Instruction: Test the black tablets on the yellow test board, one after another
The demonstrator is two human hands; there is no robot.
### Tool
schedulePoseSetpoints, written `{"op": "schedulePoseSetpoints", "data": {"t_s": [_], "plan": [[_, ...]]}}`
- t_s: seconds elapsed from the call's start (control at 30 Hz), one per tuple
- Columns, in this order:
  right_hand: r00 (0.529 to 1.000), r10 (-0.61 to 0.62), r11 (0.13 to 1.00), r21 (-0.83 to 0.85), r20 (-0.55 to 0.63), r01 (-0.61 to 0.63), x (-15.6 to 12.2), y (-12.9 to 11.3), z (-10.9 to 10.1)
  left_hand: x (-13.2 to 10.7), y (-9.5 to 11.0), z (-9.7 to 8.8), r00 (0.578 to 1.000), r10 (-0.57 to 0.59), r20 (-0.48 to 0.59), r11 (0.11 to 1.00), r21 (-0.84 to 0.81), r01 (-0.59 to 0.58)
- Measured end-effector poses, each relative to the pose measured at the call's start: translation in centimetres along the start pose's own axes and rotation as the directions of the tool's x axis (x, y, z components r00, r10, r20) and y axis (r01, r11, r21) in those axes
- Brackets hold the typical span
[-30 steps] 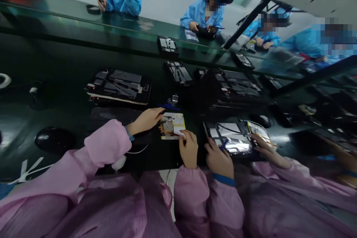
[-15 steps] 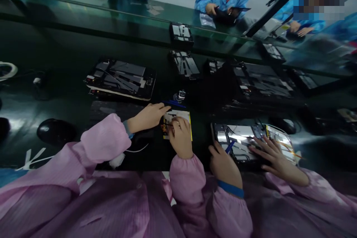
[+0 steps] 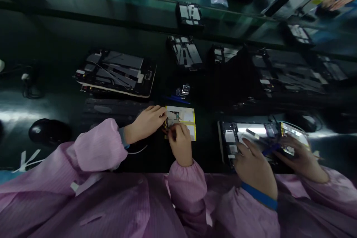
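Observation:
A flat battery pack, white with yellow taped edges, lies on the dark bench with a small circuit board along its left side. My left hand comes in from the left, closed, its fingertips gripping the board's left edge. Bent over the lower part of the board is my right hand, thumb and fingers pinched together at the lower left corner. What the pinch holds is too small and shaded to make out. Just behind the pack lie blue tweezers and a small shiny metal part.
A stack of opened tablets stands behind on the left. More opened units sit farther back. At my right, a co-worker's hands work on an opened tablet with a blue tool. A black mouse lies left.
The view has tilted down and shifted. My right hand has moved lower on the pack, baring more of the board. The co-worker's hands have shifted right over their tablet.

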State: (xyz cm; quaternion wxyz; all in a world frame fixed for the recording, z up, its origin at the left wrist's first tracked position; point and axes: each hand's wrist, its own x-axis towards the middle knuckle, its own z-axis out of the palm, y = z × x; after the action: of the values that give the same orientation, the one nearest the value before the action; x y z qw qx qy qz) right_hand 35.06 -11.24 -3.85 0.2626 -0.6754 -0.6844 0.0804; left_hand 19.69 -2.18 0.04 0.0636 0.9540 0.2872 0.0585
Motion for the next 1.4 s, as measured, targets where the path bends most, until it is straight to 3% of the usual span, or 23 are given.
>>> {"op": "schedulePoseSetpoints", "data": {"t_s": [0.2,0.63,0.8,1.03,1.4], "plan": [[0.998,0.016,1.000,0.012,0.062,-0.017,0.2,0.5,0.2,-0.8,0.0,1.2,0.990,-0.043,-0.135,0.996,-0.083,0.032],[0.996,-0.007,1.000,-0.005,0.087,0.008,0.7,0.7,-0.1,-0.8,-0.1,1.7,0.982,-0.138,-0.131,0.961,-0.256,0.101],[0.996,0.004,1.000,0.012,0.091,-0.005,0.6,0.9,0.1,-0.7,-0.1,2.0,0.984,-0.137,-0.118,0.957,-0.274,0.100],[0.993,0.020,0.999,0.044,0.119,-0.026,0.8,1.0,0.2,-0.7,-0.1,2.0,0.970,-0.099,-0.221,0.984,-0.169,0.062],[0.995,0.013,0.998,0.055,0.104,-0.019,0.7,1.1,0.3,-0.9,-0.2,2.0,0.967,-0.094,-0.236,0.986,-0.157,0.058]]}}
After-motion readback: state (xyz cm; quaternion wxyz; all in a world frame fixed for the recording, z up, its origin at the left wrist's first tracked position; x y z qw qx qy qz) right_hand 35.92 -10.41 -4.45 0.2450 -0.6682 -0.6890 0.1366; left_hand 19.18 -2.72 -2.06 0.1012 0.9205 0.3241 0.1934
